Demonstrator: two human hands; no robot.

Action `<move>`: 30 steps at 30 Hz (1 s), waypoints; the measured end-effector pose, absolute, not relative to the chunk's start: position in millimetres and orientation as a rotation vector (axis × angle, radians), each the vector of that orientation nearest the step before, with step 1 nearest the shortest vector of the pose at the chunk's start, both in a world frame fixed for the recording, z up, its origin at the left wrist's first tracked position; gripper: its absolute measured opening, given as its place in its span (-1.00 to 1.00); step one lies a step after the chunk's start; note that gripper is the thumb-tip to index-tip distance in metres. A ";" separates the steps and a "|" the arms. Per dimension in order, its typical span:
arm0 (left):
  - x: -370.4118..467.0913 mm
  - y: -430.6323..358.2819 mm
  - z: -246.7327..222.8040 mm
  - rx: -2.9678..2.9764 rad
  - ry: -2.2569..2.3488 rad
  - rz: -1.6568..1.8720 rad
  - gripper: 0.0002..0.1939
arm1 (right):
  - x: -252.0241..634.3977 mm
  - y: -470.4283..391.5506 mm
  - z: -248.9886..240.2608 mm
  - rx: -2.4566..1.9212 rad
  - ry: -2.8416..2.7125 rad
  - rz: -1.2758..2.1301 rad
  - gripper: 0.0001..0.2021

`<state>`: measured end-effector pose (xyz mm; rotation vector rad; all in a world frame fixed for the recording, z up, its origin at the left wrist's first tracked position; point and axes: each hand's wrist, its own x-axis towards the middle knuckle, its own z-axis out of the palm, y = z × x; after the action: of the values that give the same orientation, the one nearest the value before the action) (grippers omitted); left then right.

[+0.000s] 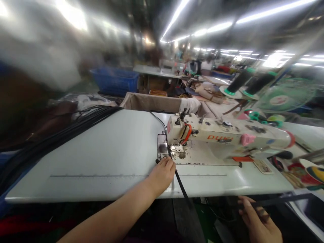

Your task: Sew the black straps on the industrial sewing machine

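A long black strap (182, 186) runs from under the head of a white sewing machine (217, 131) over the table's front edge. My left hand (164, 172) is closed on this strap just in front of the needle area, beside the metal plate (162, 145). Below the table edge at the right, my right hand (260, 219) pinches a black strap (283, 200) between thumb and fingers. Whether both hands hold one continuous strap I cannot tell, as the dark space under the table hides the middle.
The pale sewing table (101, 148) carries a printed ruler line. Many black straps (63, 135) drape over its left side. Behind stand a cloth-lined bin (152, 101) and a blue crate (115, 80). Black thread cones (239, 81) and a green fan (283, 96) are at the right.
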<state>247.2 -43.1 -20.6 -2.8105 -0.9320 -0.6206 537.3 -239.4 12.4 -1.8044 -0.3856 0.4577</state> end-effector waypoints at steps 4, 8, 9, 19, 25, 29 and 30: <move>247.9 -42.8 -22.0 -2.829 -0.937 -0.634 -0.72 | 534.6 -233.6 8.6 -1.728 -0.387 0.508 -0.36; 247.7 -42.6 -20.2 -2.832 -0.935 -0.647 -0.73 | 535.9 -232.3 0.3 -1.808 -0.471 0.515 -0.38; 247.6 -42.6 -19.3 -2.832 -0.936 -0.649 -0.74 | 536.3 -231.9 -1.6 -1.840 -0.510 0.504 -0.37; 247.5 -43.5 -15.9 -2.873 -0.978 -0.622 -0.75 | 515.6 -221.6 -4.0 -1.875 -0.721 0.721 -0.31; 246.5 -42.8 -16.9 -2.857 -0.960 -0.657 -0.77 | 499.0 -214.2 -5.1 -1.865 -1.036 0.745 -0.44; 247.4 -43.4 -18.6 -2.834 -0.989 -0.716 -0.80 | 494.3 -209.9 -20.0 -1.823 -1.130 0.734 -0.47; 247.5 -43.6 -18.5 -2.839 -0.998 -0.717 -0.80 | 492.6 -209.2 -22.2 -1.816 -1.151 0.740 -0.49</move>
<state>247.5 -43.6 -18.5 -2.8387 -0.9983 -0.7170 492.6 -209.2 -22.2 -1.8163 -1.1512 0.7400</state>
